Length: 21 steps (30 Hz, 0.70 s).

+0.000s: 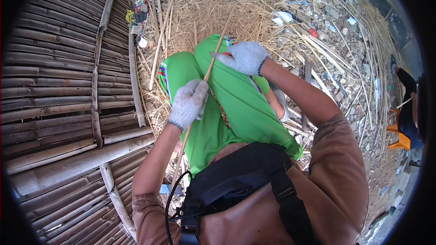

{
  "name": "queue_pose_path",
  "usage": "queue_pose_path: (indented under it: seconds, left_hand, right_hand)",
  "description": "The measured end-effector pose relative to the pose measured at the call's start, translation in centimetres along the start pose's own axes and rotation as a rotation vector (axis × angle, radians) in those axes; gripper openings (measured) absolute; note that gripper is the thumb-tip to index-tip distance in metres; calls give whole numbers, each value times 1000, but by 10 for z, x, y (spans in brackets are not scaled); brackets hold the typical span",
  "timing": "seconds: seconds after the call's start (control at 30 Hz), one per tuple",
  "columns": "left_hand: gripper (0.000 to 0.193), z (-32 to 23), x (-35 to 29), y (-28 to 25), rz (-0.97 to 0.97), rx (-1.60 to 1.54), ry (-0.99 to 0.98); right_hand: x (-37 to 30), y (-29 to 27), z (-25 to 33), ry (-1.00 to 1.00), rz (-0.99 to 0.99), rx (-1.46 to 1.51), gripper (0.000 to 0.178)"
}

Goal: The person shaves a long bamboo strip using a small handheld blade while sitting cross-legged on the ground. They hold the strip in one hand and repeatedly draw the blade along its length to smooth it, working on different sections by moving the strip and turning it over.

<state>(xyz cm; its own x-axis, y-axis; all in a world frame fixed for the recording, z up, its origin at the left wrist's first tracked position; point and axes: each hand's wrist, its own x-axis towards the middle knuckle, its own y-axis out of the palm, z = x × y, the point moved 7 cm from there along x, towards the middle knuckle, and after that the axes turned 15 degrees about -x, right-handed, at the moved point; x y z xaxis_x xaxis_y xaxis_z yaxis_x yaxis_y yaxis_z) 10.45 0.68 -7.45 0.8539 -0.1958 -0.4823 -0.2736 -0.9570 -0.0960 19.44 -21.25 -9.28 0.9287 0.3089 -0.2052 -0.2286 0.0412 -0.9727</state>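
Note:
My left hand (188, 102), in a pale grey knit glove, is closed around a long thin bamboo strip (212, 66). The strip slants across my lap, its far end up over the straw and its near end down beside my left thigh. My right hand (247, 58), gloved alike, grips a small knife with a bit of orange-red showing at the handle. The short blade of the knife (213, 55) points left and lies at the strip; whether it touches cannot be made out. Green trousers (236, 90) cover my legs beneath both hands.
A wall or platform of bamboo slats (54, 81) fills the left side. Straw-like shavings (218, 9) lie in front of my knees. Long split strips (318, 47) and litter cover stony ground to the right. Far right, another person (408, 118) is near an orange stool (398, 141).

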Motion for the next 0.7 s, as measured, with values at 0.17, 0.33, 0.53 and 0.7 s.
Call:
queue_pose_path:
  seconds: [0.17,0.33,0.53,0.7]
  left_hand:
    - [45,8,-33,-12,-25,67,-12]
    - [50,14,-74,-25,-22,184,65]
    - [45,41,-127,-54,-43,333,188]
    - [37,35,-177,-57,-79,454,259]
  right_hand:
    - [-3,-3,1,0,-29,15,93]
    - [-2,-2,-2,4,-45,17,86]
    - [0,-1,-4,30,-20,19,92]
    - [2,1,-6,8,-26,31,90]
